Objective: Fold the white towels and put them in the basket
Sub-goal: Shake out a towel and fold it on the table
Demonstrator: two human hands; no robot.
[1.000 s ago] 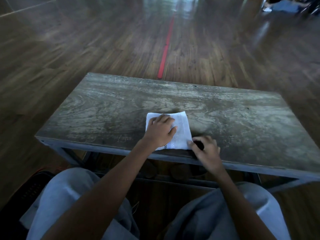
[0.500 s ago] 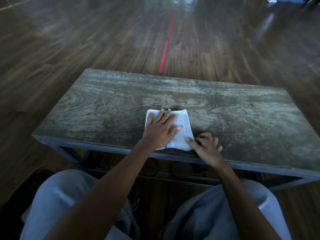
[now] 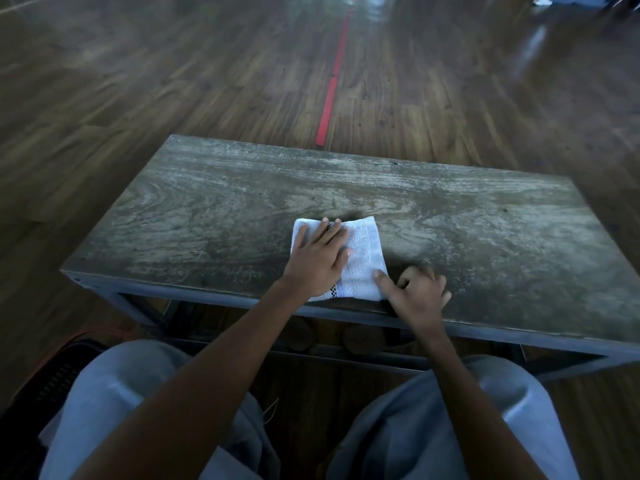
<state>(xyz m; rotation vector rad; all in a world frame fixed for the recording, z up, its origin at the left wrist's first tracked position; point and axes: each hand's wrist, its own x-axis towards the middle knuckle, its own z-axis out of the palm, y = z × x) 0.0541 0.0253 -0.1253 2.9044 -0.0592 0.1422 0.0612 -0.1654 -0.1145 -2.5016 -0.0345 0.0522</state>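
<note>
White and soft, the folded towel lies low in mid-frame at the table edge, pinned by the flat, spread left hand, the half-curled right hand's thumb touching its corner; light and floppy, best pinched along both edges.

Single head-worn view, wide-angle, looking forward and down from above the lap; worktop close below, wooden floor stretching away beyond its far edge.

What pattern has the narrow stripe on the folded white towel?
A black-and-white checked stripe on the folded white towel, best seen in the head view.
</note>
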